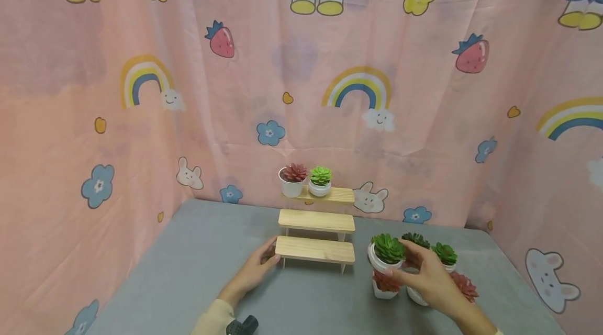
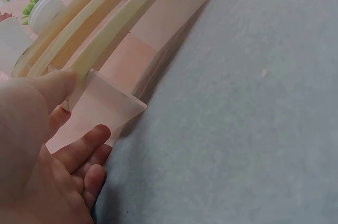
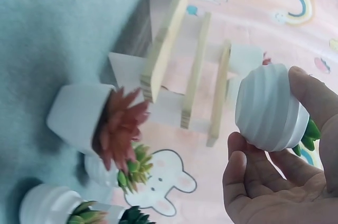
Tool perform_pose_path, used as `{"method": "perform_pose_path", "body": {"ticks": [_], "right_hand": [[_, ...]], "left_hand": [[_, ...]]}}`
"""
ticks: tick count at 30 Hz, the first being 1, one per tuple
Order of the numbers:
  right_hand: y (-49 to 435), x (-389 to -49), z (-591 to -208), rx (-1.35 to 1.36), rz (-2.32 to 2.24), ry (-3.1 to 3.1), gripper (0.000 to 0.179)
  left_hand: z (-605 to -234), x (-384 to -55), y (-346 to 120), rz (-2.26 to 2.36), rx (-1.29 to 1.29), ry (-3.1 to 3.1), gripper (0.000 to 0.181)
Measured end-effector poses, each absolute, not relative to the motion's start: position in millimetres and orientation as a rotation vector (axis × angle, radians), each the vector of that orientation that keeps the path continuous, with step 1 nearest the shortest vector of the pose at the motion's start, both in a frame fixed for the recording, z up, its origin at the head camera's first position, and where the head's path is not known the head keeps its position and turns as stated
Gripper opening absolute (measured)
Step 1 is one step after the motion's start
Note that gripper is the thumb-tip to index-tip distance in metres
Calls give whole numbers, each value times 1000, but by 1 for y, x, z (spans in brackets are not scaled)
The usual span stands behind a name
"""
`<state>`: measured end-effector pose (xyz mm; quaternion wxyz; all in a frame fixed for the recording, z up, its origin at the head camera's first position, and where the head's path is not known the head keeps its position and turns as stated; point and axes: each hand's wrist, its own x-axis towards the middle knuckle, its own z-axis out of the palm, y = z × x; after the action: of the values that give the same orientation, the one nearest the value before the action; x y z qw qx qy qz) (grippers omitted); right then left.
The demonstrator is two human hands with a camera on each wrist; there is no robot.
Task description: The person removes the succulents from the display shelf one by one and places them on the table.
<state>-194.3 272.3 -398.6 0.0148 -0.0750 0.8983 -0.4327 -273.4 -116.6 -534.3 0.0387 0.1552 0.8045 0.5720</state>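
While in right grip (image 1: 430, 278), ribbed pot (image 3: 270, 108)

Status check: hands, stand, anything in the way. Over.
Left hand holding wooden stand by its left end. Right hand gripping white-potted green succulent above table. Two potted succulents occupy top tier.

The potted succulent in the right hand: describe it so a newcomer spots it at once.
On the grey table, look right of the three-tiered stand. There the right hand grips a grooved white pot with a green succulent. While the neighbouring plants stand on the table, this one alone is held up in the air.
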Motion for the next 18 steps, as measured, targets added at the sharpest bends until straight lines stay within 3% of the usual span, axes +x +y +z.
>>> {"method": "perform_pose_path", "body": {"ticks": [18], "right_hand": [[280,-179,-424,-131,-1385,2720,79]], "left_hand": [[-533,-274,-116,1754,464,2461,65]]}}
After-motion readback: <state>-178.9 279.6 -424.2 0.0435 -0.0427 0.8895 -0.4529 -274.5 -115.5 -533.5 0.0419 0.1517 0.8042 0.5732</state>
